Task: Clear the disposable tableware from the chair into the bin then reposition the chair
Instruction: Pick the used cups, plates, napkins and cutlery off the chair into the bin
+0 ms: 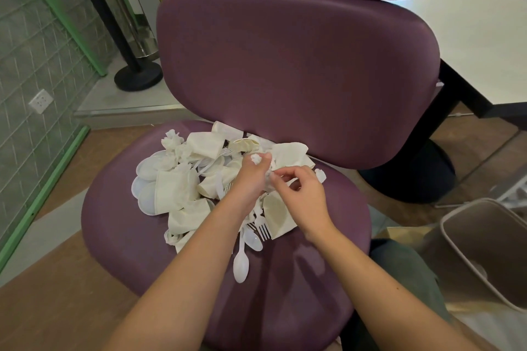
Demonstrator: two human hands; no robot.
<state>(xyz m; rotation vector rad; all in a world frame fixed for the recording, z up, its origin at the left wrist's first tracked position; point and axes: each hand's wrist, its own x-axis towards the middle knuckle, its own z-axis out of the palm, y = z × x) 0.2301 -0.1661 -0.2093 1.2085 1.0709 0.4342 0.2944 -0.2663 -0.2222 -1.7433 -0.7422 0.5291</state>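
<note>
A purple chair (299, 273) faces me, its seat heaped with crushed white paper cups (171, 193), crumpled tissues (172, 141), plastic lids, forks (263, 229) and spoons (241, 263). My left hand (251, 176) reaches into the middle of the heap, its fingers closed around a crumpled tissue. Just to its right, my right hand (302, 196) pinches at the same wad of tissue over a flattened cup (278, 215). A beige bin (456, 239) stands open on the floor to the right of the seat.
A white table (470, 45) with black legs stands behind the chair at right. A black post base (139, 76) and a metal stand sit on a grey step at back left. A green-framed mesh panel (42, 71) lines the left side.
</note>
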